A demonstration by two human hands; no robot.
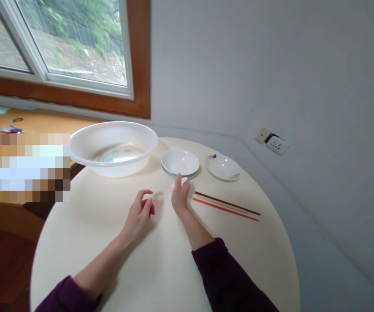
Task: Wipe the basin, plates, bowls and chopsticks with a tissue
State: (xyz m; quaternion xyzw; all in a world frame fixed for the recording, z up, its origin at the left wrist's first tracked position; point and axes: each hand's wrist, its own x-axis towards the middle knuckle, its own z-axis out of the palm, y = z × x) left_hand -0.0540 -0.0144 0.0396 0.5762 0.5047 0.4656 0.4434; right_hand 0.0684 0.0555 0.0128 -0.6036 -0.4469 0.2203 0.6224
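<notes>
My right hand [180, 197] is closed on a small white cloth-like piece [184, 180], most of it hidden by the fingers. It is just in front of a stack of white bowls [180, 162]. My left hand [141, 206] hovers over the table to the left, its fingers loosely curled and apart, holding nothing. Right of the stack lies a shallow white dish [222, 167] with a small red mark on its rim. Several chopsticks lie beside my right hand, among them a dark brown chopstick [227, 203] and a red chopstick [226, 209].
A large translucent white basin [121, 170] stands at the back left of the round cream table [160, 268]. Beyond it, a wooden desk [53, 120] runs below the window [79, 39]. A wall socket [277, 144] is at the right; part of the left side is pixelated.
</notes>
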